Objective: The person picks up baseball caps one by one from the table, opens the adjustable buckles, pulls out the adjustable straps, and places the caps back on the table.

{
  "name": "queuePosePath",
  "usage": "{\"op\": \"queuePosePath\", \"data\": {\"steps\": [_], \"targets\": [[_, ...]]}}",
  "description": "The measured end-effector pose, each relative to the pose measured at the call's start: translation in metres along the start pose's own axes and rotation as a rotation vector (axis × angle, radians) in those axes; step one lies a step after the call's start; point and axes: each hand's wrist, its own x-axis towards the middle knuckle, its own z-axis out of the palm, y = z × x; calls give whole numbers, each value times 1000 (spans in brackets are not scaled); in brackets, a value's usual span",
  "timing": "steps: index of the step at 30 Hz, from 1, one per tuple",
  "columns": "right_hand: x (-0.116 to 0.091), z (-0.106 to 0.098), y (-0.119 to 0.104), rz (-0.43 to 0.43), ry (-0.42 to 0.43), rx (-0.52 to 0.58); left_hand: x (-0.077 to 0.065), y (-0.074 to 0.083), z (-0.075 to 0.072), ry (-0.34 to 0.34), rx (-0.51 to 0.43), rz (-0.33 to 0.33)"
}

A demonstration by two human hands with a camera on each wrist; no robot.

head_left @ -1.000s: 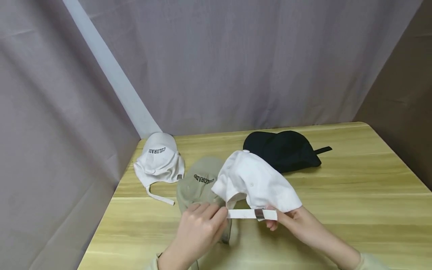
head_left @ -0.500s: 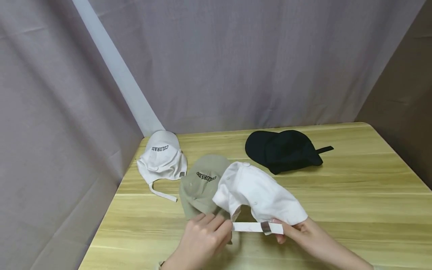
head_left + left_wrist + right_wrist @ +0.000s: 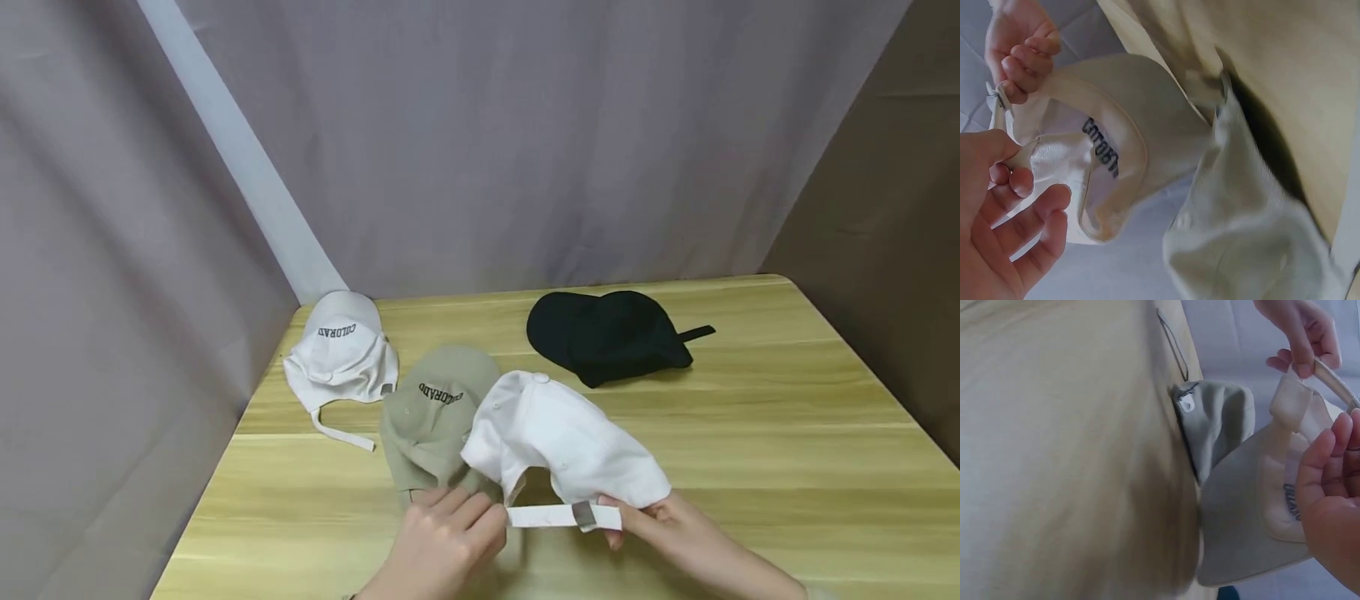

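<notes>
A white baseball cap [image 3: 581, 437] is held up over the near part of the table, its back opening facing the person. Across that opening runs the white strap [image 3: 538, 517] with a metal buckle [image 3: 582, 514]. My left hand [image 3: 450, 533] pinches the strap's left end between thumb and index finger, the other fingers loosely bent in the left wrist view. My right hand [image 3: 663, 525] grips the cap's other back corner by the buckle end. In the left wrist view, dark lettering [image 3: 1102, 147] shows through the cap's opening. The right fingertips are partly hidden behind the strap.
An olive-beige cap [image 3: 431, 417] lettered COLORADO lies just left of the held cap, partly behind my left hand. A crumpled off-white cap [image 3: 341, 346] with a loose strap sits at the back left. At the back right lies a black cap [image 3: 618, 337]. Grey cloth [image 3: 480, 150] hangs behind the table.
The white cap and both hands have come down and closer to the person, so the white cap no longer overlaps the black one in the head view. Both hands keep their hold.
</notes>
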Motion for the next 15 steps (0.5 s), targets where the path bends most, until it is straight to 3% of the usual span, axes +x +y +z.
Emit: {"op": "queuePosePath", "data": {"steps": [6, 15], "targets": [[7, -1, 12, -72, -2, 107, -7, -4, 9, -81, -28, -45], [16, -11, 14, -174, -36, 75, -7, -11, 19, -88, -40, -10]]}}
